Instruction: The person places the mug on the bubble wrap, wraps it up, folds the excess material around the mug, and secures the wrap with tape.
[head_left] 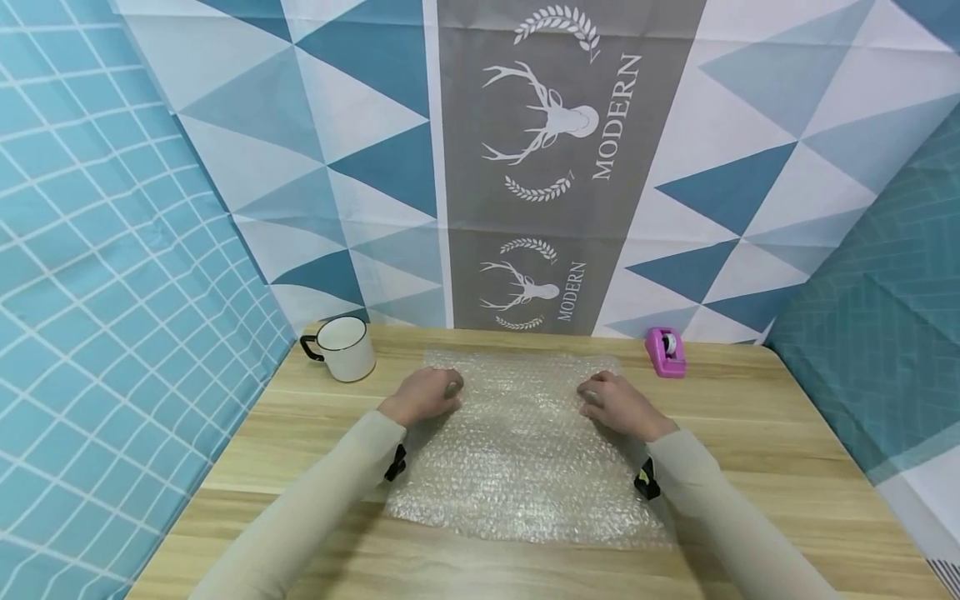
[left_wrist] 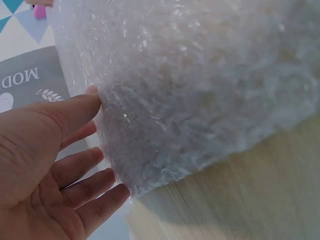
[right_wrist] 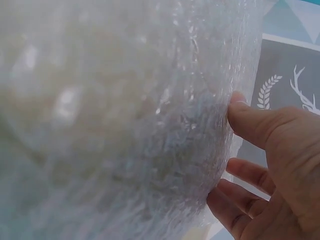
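A clear sheet of bubble wrap [head_left: 517,454] lies spread over the wooden table. My left hand [head_left: 426,396] touches its far left part with thumb and fingertips. In the left wrist view the left fingers [left_wrist: 102,204] are spread and only slightly bent against the bubble wrap [left_wrist: 165,135]. On the opposite side my right hand [head_left: 622,407] touches the far right part of the sheet. The right wrist view shows the thumb and fingers [right_wrist: 227,202] apart, their tips at the bubble wrap [right_wrist: 160,145].
A white enamel mug [head_left: 347,352] with a black rim and handle stands at the back left. The pink tape dispenser [head_left: 666,353] sits at the back right. Patterned cloth [head_left: 375,167] hangs behind the wooden table [head_left: 765,433] and at both sides.
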